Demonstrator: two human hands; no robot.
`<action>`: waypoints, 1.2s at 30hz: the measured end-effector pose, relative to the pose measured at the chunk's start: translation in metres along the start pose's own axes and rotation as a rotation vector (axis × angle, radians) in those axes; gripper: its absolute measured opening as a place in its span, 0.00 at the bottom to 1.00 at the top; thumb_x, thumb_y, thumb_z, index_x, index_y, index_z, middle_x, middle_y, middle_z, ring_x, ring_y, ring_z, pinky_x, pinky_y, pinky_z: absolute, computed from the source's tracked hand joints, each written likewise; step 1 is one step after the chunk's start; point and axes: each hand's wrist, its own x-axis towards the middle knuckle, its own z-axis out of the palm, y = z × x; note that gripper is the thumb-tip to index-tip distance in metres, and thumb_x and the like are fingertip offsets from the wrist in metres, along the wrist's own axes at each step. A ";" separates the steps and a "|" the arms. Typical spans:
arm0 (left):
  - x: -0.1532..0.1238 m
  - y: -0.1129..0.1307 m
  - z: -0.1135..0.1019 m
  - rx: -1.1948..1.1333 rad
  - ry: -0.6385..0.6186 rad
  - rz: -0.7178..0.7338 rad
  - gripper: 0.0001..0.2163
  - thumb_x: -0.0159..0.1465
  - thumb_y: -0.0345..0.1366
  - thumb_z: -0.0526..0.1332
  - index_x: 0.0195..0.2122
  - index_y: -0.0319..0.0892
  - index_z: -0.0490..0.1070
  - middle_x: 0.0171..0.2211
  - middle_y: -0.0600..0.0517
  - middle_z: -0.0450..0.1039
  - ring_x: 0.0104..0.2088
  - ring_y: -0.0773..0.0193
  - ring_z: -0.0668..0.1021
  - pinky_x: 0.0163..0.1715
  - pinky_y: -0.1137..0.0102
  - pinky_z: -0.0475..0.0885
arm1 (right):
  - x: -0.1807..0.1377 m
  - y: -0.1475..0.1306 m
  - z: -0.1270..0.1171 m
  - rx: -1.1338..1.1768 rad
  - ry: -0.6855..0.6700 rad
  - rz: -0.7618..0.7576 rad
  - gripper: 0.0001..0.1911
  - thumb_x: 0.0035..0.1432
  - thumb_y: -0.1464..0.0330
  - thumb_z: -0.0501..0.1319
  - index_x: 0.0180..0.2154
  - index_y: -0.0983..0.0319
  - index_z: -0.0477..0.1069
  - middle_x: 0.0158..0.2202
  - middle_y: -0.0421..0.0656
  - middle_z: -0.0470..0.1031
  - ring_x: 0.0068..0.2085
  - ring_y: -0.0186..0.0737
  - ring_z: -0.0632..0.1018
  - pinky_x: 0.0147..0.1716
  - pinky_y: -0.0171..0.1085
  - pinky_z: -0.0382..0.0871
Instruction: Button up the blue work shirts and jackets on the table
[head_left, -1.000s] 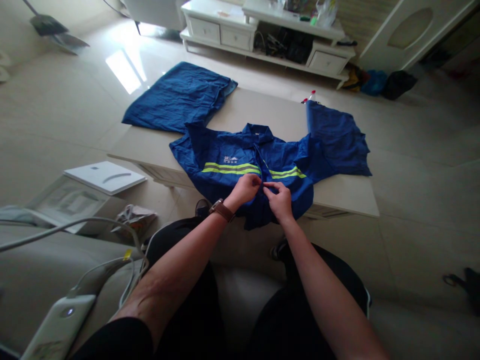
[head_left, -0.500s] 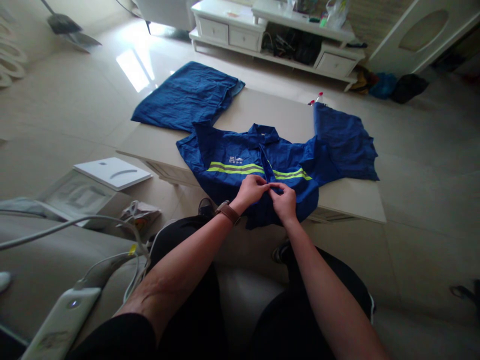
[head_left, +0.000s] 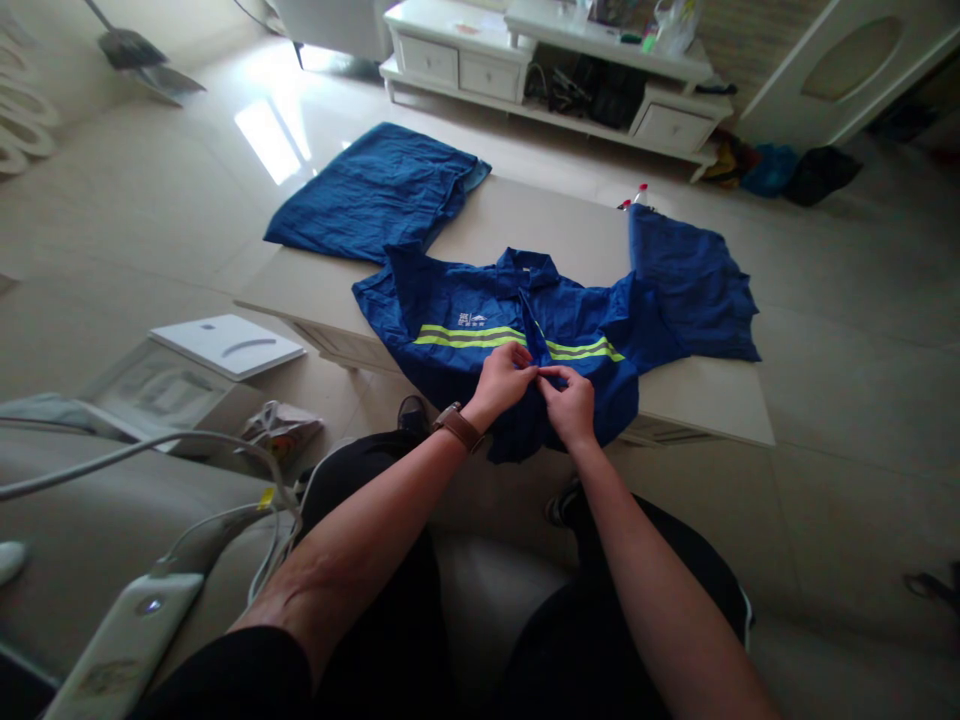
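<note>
A blue work jacket [head_left: 450, 300] with yellow-green reflective stripes lies front up across the table [head_left: 540, 215], its collar away from me and its lower part hanging over the near edge. My left hand [head_left: 504, 378] pinches the jacket's front edge at the middle, just below the stripe. Right beside it, fingertips almost touching, my right hand [head_left: 568, 402] pinches the other side of the front opening. Whatever small fastening may sit between the fingertips is hidden. Above my hands the front gapes slightly up to the collar.
Folded blue cloth [head_left: 375, 190] lies on the table's far left, another blue cloth [head_left: 694, 280] on its right end. Red-capped bottles [head_left: 640, 194] stand behind. On my left are a white box [head_left: 226, 346], a power bank [head_left: 124, 640] and cables. A white TV cabinet [head_left: 457, 65] stands beyond.
Both hands stay at the same spot on the jacket front. My left fingers have shifted very slightly, and the jacket's hanging lower edge has moved a little.
</note>
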 end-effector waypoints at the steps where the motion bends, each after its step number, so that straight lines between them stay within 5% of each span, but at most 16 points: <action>1: 0.000 0.002 -0.001 0.007 0.003 -0.002 0.04 0.59 0.28 0.65 0.35 0.40 0.72 0.32 0.52 0.77 0.35 0.65 0.78 0.39 0.71 0.71 | 0.000 0.000 0.000 0.002 -0.001 0.001 0.12 0.56 0.62 0.64 0.36 0.61 0.82 0.38 0.48 0.84 0.40 0.47 0.81 0.45 0.42 0.73; 16: 0.005 -0.008 0.000 -0.095 -0.105 -0.053 0.14 0.54 0.20 0.59 0.40 0.39 0.73 0.28 0.54 0.76 0.27 0.68 0.75 0.29 0.74 0.66 | -0.003 -0.005 -0.002 -0.217 0.007 -0.175 0.08 0.62 0.67 0.58 0.34 0.60 0.76 0.38 0.49 0.79 0.42 0.50 0.78 0.47 0.44 0.69; 22: 0.001 0.000 -0.008 0.061 -0.135 0.079 0.09 0.52 0.20 0.60 0.30 0.38 0.76 0.28 0.53 0.75 0.30 0.66 0.76 0.33 0.73 0.69 | -0.004 -0.002 -0.001 -0.225 0.042 -0.203 0.08 0.63 0.68 0.57 0.35 0.59 0.75 0.38 0.48 0.78 0.42 0.49 0.77 0.46 0.43 0.69; 36: -0.003 0.002 -0.011 0.185 -0.097 0.251 0.08 0.56 0.21 0.60 0.31 0.40 0.75 0.30 0.52 0.76 0.34 0.62 0.77 0.39 0.68 0.70 | -0.001 -0.002 -0.004 -0.139 0.051 -0.216 0.06 0.61 0.66 0.61 0.35 0.60 0.75 0.36 0.46 0.80 0.39 0.47 0.78 0.45 0.43 0.70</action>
